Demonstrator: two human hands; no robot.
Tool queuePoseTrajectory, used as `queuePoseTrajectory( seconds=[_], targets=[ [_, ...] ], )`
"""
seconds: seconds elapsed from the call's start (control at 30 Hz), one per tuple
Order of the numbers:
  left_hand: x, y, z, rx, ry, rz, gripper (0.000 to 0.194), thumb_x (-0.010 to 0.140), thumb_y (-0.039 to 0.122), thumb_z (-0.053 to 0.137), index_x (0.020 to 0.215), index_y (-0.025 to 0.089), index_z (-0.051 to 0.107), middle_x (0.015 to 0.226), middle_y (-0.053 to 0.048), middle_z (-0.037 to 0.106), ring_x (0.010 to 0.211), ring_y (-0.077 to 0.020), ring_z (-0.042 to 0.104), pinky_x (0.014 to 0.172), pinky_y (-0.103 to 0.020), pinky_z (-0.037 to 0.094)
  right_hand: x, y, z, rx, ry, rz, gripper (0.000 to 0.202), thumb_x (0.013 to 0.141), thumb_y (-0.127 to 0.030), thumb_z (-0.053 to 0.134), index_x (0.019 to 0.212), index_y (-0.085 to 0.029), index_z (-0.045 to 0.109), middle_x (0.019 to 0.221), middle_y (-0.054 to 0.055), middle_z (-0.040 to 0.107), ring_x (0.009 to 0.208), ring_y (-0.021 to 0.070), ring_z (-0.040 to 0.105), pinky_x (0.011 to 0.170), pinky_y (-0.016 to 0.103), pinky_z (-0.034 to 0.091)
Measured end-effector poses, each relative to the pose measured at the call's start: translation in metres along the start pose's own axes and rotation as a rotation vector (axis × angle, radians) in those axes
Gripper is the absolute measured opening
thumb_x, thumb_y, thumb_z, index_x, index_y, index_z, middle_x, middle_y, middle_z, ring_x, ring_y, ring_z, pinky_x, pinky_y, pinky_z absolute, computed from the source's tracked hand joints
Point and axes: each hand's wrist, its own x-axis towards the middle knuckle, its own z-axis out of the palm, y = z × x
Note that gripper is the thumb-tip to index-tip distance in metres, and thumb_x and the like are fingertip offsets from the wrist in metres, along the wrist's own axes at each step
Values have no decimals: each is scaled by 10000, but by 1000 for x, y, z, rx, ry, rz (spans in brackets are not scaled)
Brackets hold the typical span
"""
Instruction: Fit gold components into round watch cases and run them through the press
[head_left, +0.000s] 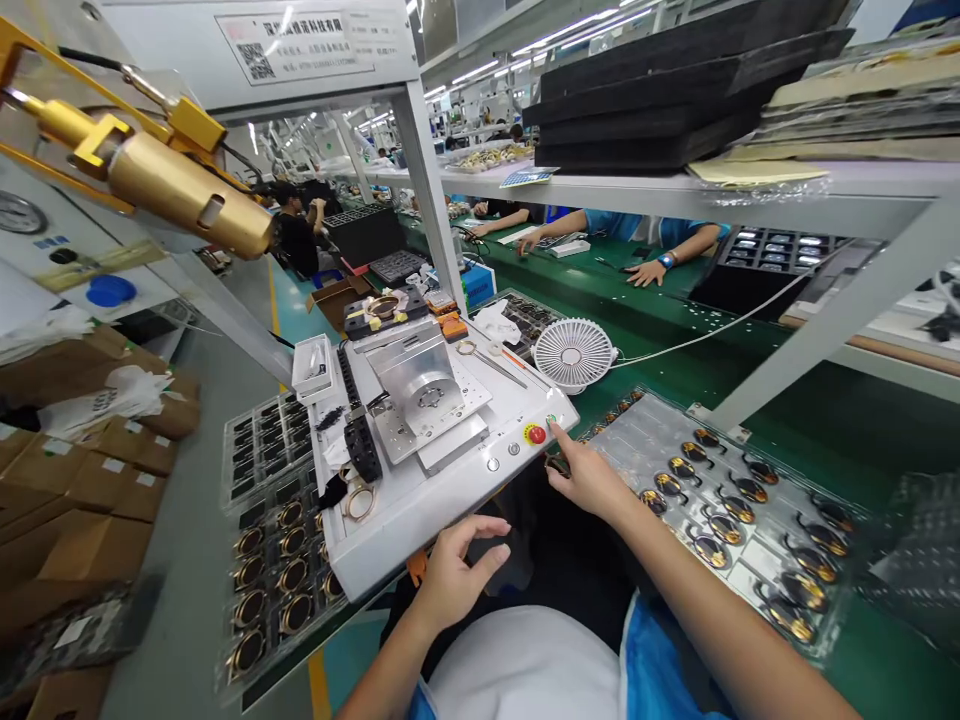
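Note:
My right hand (589,475) is at the front right corner of the white machine (420,520), its index finger extended to the green button (551,420) beside the red emergency knob (535,434). Something dark and round, partly hidden, shows next to its thumb; whether the hand holds it I cannot tell. My left hand (459,570) hovers in front of the machine's front edge, fingers curved and apart with nothing between them. A metal fixture (429,385) with a round hub stands on the machine. Gold rings (361,502) lie on its left side near a black block (362,448).
A gold cylinder (191,195) hangs at the upper left. Trays of round parts lie left (270,560) and right (622,430). A white fan (574,355) stands behind the button corner. Across the green bench are other people's hands (646,273). Black foam (637,110) is stacked on the shelf.

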Motion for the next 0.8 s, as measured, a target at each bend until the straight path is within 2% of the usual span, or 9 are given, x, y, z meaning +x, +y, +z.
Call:
queuePoseTrajectory(
  seconds=[0.1,0.2,0.37,0.47,0.57,0.63,0.7,0.77,0.8],
  targets=[
    [-4,-4,4,-133,-7,-82,279,855,407,795,1070,230,792,1074,-121,806,1046,-287,757,1020,-443,576,-3,-3,-10,149,10,31,631,873,-248,642,1491,-184,534,853,47,718,730,222,665,758,348,527],
    [-7,-8,10,-287,-11,-136,371,860,437,797,1159,223,755,1114,-134,796,1063,-285,760,1038,-459,567,-21,-14,-12,384,30,-16,583,858,-304,738,1407,-172,595,900,54,741,728,202,663,746,349,544],
    [-8,-15,24,-611,-39,-163,609,750,458,900,1276,230,695,1192,-162,773,1131,-320,743,1048,-493,561,-66,-52,18,774,126,-260,778,675,-576,937,1317,-232,662,1051,86,745,932,233,691,832,377,583],
    [-6,-15,29,-748,-3,-176,614,656,469,958,1189,255,742,1116,-126,791,1060,-306,761,988,-469,594,-78,-70,39,830,205,-286,797,604,-640,942,1241,-226,700,1013,90,731,933,239,677,814,374,593],
    [-2,-14,29,-787,7,-197,555,613,443,984,1106,285,785,1104,-94,798,970,-275,776,919,-439,620,-78,-77,44,796,244,-349,800,594,-640,944,1222,-210,699,966,84,729,925,241,663,813,373,588],
    [-1,-14,28,-761,27,-193,529,591,394,1000,1070,288,803,1092,-84,802,932,-260,779,874,-408,629,-74,-72,35,715,194,-425,786,623,-619,942,1241,-204,693,1000,93,733,947,244,664,850,382,583],
    [-2,-15,26,-718,60,-191,508,588,350,1002,1054,283,812,1093,-78,801,902,-242,782,802,-348,628,-65,-55,16,563,117,-409,736,652,-578,949,1242,-212,704,1063,99,734,1000,253,672,905,394,575],
    [-4,-18,22,-679,89,-204,503,604,343,993,1069,283,811,1121,-74,793,887,-227,785,723,-288,612,-53,-21,-12,371,126,-219,573,708,-500,945,1168,-226,739,1081,94,735,1040,267,678,948,411,564],
    [-5,-19,20,-664,99,-216,501,622,353,984,1086,286,807,1143,-74,788,891,-224,788,702,-273,606,-46,1,-28,270,192,-40,424,758,-450,922,1085,-237,756,1051,77,739,1029,263,686,955,413,561]
  ],
)
